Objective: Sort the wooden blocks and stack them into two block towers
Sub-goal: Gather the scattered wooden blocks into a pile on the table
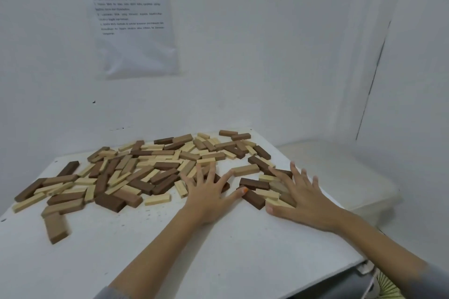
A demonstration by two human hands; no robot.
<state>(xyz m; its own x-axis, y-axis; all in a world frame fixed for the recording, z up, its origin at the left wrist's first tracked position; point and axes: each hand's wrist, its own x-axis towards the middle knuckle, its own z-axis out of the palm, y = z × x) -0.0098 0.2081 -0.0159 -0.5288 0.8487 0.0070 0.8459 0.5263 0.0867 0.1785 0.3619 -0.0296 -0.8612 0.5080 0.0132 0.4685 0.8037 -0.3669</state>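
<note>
Lying flat with fingers spread wide, the left hand (209,193) presses on the near right edge of a scattered heap of wooden blocks (136,170) and grips nothing. The right hand (302,195), its fingers just as splayed, rests on a few dark and pale blocks just right of the heap. The heap mixes dark, mid-brown and pale pieces, loose on the white table (218,255). Behind the heap, a printed sheet (133,22) hangs on the wall.

Wooden blocks (145,170): loose, pale and brown mixed, across white table (218,255).
Left hand (209,193): fingers spread, flat on blocks.
Right hand (302,195): fingers spread, pressing blocks.
Wall (267,56): printed sheet (133,19).
</note>
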